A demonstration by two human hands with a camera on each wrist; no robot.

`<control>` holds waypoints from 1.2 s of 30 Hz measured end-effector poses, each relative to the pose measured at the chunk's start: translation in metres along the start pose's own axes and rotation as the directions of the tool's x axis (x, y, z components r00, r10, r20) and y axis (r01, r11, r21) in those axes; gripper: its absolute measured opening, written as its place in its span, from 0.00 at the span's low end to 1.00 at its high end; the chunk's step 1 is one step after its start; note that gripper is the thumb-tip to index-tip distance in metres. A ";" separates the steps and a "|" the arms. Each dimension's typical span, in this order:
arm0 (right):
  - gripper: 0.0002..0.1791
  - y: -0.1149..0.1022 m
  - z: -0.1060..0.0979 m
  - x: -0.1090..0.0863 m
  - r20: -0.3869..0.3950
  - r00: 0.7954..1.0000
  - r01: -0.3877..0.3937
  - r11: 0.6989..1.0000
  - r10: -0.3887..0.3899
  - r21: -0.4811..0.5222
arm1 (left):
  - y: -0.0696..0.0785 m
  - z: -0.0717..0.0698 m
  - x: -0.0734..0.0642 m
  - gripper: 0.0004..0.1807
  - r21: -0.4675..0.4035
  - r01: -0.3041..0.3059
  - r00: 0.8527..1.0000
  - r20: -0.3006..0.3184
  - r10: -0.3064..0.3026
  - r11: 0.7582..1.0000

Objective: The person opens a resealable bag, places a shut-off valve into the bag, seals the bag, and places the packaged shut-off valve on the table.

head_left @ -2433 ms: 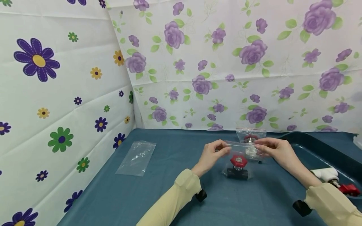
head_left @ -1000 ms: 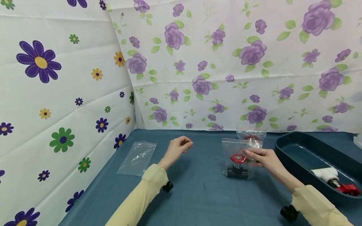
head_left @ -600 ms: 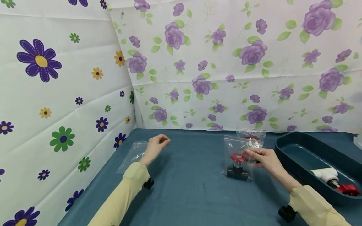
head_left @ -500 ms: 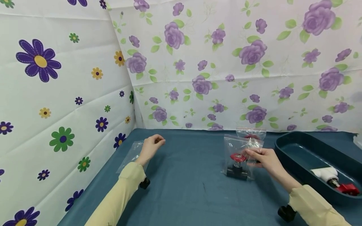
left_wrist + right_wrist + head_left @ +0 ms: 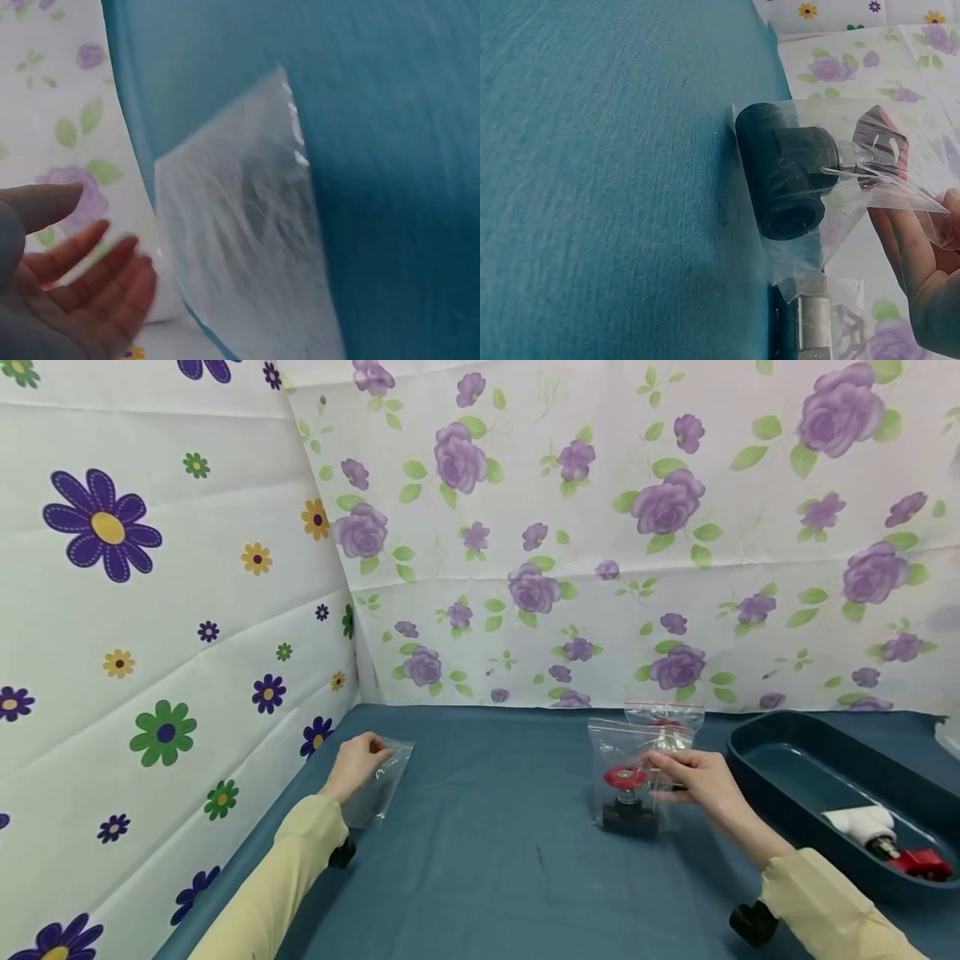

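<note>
At the left of the table, my left hand (image 5: 354,768) hovers over a flat clear zip bag (image 5: 386,785). In the left wrist view its thumb and fingers are spread apart, beside the bag and holding nothing. My right hand (image 5: 699,781) pinches the right side of another clear zip bag (image 5: 609,742), which stands upright on the cloth. Inside that bag is a black pipe valve (image 5: 787,172) with a red handwheel (image 5: 625,777). Right behind it stands a further zip bag (image 5: 660,713) with a red-wheeled, metal-bodied valve (image 5: 814,326), partly hidden.
To the right lies a dark teal tray (image 5: 757,727) holding a white valve (image 5: 861,821) with a red handle (image 5: 922,862). Blue cloth (image 5: 495,860) covers the table. Flowered sheets (image 5: 480,610) hang at the back and left.
Earlier both hands pinched the top edge of the valve's bag. My left hand has let go and travelled left to the flat bag. My right hand has shifted down to the bag's side.
</note>
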State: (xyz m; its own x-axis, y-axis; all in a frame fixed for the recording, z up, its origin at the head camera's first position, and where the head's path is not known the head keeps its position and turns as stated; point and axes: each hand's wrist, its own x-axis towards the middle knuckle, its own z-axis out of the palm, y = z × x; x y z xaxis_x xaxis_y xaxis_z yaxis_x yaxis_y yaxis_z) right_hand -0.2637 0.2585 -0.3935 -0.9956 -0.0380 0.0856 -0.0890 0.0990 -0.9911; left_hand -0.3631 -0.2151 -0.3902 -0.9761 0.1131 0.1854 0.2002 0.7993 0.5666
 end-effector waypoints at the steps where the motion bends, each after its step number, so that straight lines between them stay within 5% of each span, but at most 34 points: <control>1: 0.26 0.000 0.001 0.000 0.001 1.000 -0.004 1.000 0.004 0.008 | -0.003 -0.001 -0.001 0.12 0.022 0.027 0.999 0.017 -0.027 0.999; 9: 0.21 -0.002 0.002 0.005 -0.007 1.000 0.026 0.997 -0.026 0.073 | -0.019 -0.005 -0.001 0.38 0.128 0.226 0.961 0.130 -0.242 0.966; 18: 0.19 -0.008 0.010 0.015 -0.010 0.999 0.038 0.994 -0.038 0.100 | -0.028 -0.007 -0.003 0.50 0.161 0.311 0.926 0.169 -0.337 0.937; 23: 0.23 -0.009 0.014 0.023 -0.020 1.000 0.020 0.997 -0.019 0.070 | -0.028 -0.006 -0.003 0.51 0.162 0.318 0.924 0.167 -0.344 0.934; 28: 0.20 -0.002 0.013 0.036 0.003 0.999 0.040 0.990 -0.041 0.136 | -0.029 -0.002 -0.001 0.51 0.191 0.290 0.938 0.135 -0.318 0.938; 36: 0.26 -0.018 0.024 0.038 -0.045 0.997 -0.046 0.985 0.055 0.167 | -0.028 0.001 0.001 0.48 0.194 0.262 0.959 0.058 -0.278 0.945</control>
State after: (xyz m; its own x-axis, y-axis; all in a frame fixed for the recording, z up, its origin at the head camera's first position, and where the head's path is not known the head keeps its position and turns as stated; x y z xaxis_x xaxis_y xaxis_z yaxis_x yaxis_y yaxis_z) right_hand -0.2990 0.2319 -0.3748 -0.9993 0.0123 0.0359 -0.0366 -0.0664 -0.9971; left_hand -0.3699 -0.2364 -0.4066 -0.9965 -0.0795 -0.0260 -0.0830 0.8999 0.4281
